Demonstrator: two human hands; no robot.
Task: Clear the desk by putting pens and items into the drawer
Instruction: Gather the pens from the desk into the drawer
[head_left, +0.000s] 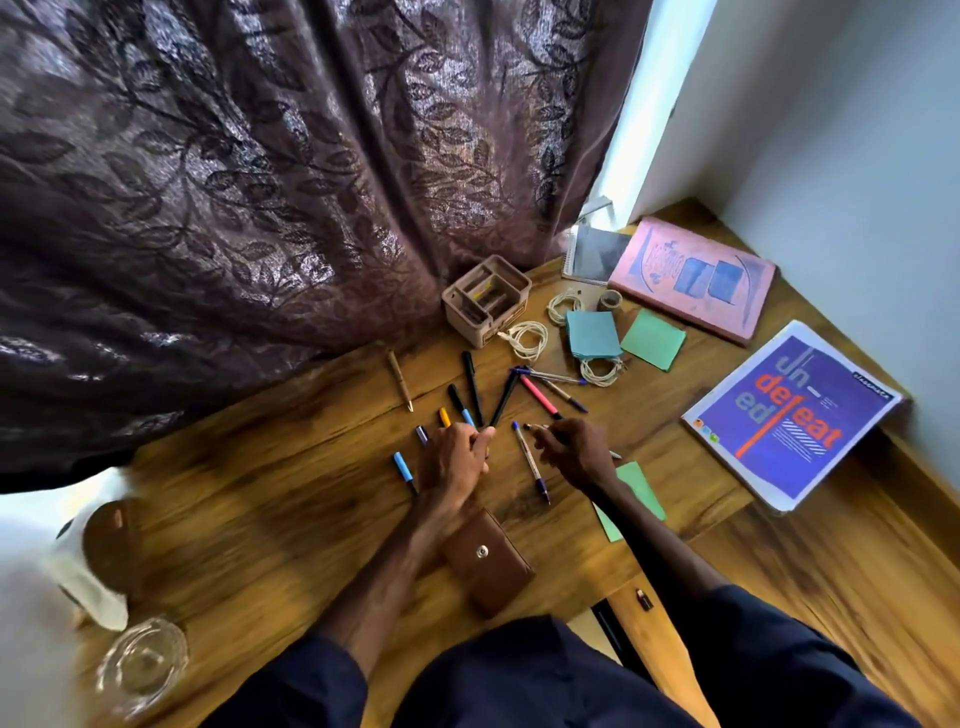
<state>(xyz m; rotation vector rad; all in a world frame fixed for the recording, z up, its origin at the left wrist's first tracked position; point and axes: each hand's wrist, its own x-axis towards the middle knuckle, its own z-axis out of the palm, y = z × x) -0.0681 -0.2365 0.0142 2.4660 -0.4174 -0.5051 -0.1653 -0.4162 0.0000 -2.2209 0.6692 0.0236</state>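
Several pens lie scattered on the wooden desk (270, 519). My left hand (454, 460) rests over a cluster of them, fingers curled round some; an orange pen (444, 417), a purple pen (422, 435) and a light blue pen (402, 466) stick out from under it. Beside it, my right hand (574, 452) pinches a thin pen (535, 427). A white pen with blue ends (532, 465) lies between my hands. Further back are two black pens (472, 384), a pink pen (540, 397) and a tan pen (400, 379). A narrow dark gap (605, 626) shows under the desk's front edge.
A brown wallet (488, 561) lies under my left forearm and a green note (631, 499) under my right. At the back are a desk organizer (485, 299), coiled cords (527, 338), coloured paper (592, 332), a pink book (691, 278) and a blue magazine (789, 415). A glass (143, 662) stands front left.
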